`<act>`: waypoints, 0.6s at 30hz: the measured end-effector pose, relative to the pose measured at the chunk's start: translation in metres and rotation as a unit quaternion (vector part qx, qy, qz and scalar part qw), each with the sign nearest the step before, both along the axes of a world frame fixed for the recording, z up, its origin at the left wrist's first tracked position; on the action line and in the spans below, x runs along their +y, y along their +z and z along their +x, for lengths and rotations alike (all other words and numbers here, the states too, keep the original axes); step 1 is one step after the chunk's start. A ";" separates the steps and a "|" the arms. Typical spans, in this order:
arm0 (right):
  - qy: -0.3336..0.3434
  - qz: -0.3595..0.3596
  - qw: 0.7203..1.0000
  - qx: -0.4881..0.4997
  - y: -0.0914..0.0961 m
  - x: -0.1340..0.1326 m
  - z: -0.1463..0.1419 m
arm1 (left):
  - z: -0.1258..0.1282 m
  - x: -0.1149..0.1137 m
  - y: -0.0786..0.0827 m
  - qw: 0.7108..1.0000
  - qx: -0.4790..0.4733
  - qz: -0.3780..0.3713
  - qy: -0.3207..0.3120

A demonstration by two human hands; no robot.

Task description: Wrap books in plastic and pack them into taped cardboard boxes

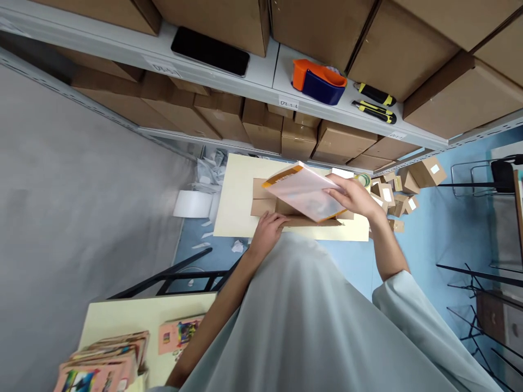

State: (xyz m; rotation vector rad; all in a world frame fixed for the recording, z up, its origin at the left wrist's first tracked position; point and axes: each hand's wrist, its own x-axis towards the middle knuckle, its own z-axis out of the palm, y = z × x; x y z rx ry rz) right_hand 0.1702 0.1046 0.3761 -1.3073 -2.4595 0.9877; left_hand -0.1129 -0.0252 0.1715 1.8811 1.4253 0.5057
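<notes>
In the head view my right hand [352,195] grips a flat, book-like item [307,190] with a pale pinkish-white face and orange edges. It is tilted over an open cardboard box [263,207] on a cream table [232,209], covering part of the box. My left hand [267,231] rests at the box's near left side, its fingers curled over the near flap. The inside of the box is mostly hidden by the held item. A roll of tape [363,179] lies near the table's far right corner.
A shelf above holds cardboard boxes [318,32], a black phone [210,50], an orange and blue tape dispenser [319,81] and two utility knives [373,111]. Small cartons [425,173] lie to the right. Pink booklets [106,359] are stacked on a table at lower left.
</notes>
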 end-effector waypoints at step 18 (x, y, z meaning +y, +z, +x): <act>0.096 0.006 0.925 -0.369 -0.054 0.006 -0.051 | 0.001 -0.003 -0.015 0.997 -0.053 0.042 0.031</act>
